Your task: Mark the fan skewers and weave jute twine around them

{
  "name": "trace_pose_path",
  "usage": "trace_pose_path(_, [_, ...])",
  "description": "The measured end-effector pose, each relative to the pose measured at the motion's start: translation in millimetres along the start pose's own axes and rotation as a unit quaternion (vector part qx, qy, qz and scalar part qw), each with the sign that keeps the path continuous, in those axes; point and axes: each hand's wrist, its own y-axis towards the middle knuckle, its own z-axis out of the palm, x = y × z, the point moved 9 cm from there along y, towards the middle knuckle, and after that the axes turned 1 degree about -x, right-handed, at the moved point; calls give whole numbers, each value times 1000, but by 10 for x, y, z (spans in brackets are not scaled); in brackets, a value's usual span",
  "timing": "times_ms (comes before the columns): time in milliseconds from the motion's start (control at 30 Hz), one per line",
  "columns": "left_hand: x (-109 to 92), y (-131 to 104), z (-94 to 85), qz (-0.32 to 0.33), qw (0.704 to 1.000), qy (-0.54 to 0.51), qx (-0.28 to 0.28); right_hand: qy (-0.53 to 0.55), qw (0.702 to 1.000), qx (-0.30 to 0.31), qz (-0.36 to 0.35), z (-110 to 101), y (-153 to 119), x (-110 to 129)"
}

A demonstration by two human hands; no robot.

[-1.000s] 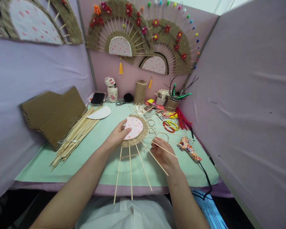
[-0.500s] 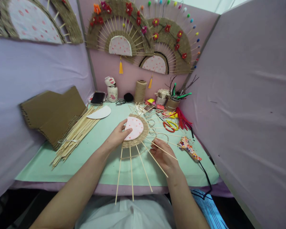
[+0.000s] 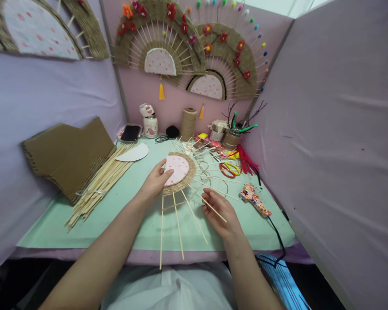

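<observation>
A half-round fan frame (image 3: 176,170) has a pink dotted centre, a woven twine band and thin bamboo sticks (image 3: 177,226) spreading outward. My left hand (image 3: 157,178) grips its straight side, with the thumb on top of the dotted centre. My right hand (image 3: 218,211) is at the lower right, fingers curled beside and behind one of the sticks. A thin strand of twine (image 3: 174,207) crosses the lower sticks and leads toward these fingers, which appear closed on it. The exact pinch is hard to see.
Bundled sticks (image 3: 97,189), cardboard (image 3: 67,150) and a white paper half-disc (image 3: 132,153) lie left. Scissors (image 3: 229,169) and a patterned glue gun (image 3: 255,200) with a black cord lie right. A twine spool (image 3: 189,124) stands behind. Finished fans (image 3: 161,60) hang on the wall.
The fan frame has shifted slightly left and turned a little in my left hand. My right hand has moved slightly left and its fingers have loosened. The twine across the lower sticks has risen.
</observation>
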Motion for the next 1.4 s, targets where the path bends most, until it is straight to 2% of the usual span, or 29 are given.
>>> trace_pose_path(233, [21,23,-6,6,1000,-5,7,-15,1000,17,-10,44,-92,29])
trace_pose_path(800, [131,107,-21,21,999,-13,32,10,999,34,3,88,-80,22])
trace_pose_path(1400, [124,122,-13,36,998,39,42,7,999,49,-16,96,-95,64])
